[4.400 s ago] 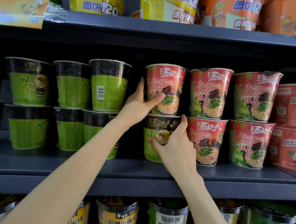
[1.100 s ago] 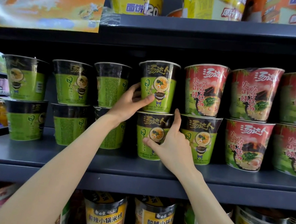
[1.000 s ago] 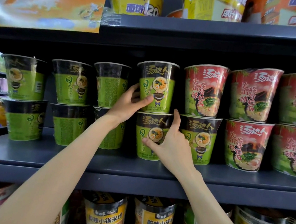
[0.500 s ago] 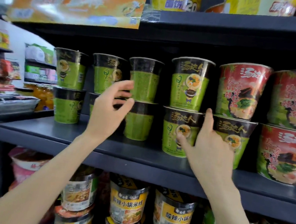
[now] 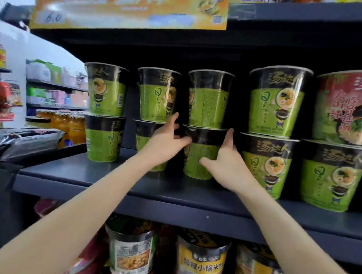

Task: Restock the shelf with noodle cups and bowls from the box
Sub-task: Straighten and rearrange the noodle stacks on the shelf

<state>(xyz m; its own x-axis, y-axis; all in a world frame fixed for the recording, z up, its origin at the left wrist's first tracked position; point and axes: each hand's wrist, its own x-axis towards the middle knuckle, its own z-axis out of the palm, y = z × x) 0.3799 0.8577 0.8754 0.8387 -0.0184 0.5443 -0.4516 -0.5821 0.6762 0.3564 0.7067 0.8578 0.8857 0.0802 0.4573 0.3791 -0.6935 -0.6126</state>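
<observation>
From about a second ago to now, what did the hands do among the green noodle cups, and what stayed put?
Both hands let go of the front green stack and shifted one stack left. The left hand and right hand now bracket the lower green cup of the third stack, its plain back facing out; whether they grip it is unclear. The front stack and the red cups stayed in place.
</observation>
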